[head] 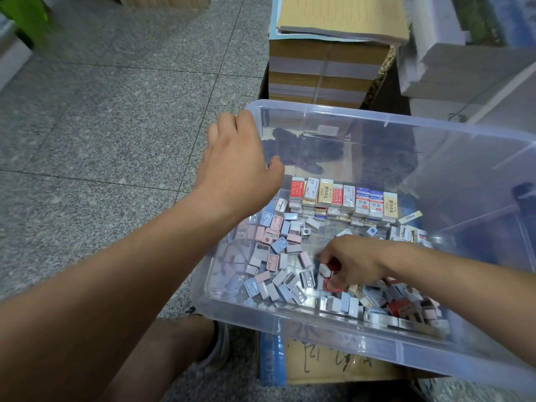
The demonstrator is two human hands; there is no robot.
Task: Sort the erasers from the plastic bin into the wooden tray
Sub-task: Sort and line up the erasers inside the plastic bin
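erasers (342,198) in chinese-lettered sleeves stand rowed in plastic bin (319,323).

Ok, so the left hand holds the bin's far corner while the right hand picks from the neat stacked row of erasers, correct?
Not quite. The head view shows the right hand picking from the loose erasers nearer the person, apart from the stacked row. The left hand does hold the far corner of the plastic bin.

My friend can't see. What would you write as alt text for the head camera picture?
A person's right hand pinches small red and white erasers inside a clear plastic bin of loose pastel pieces, while the left hand grips the bin's rim. A neat row of boxed erasers stands behind.
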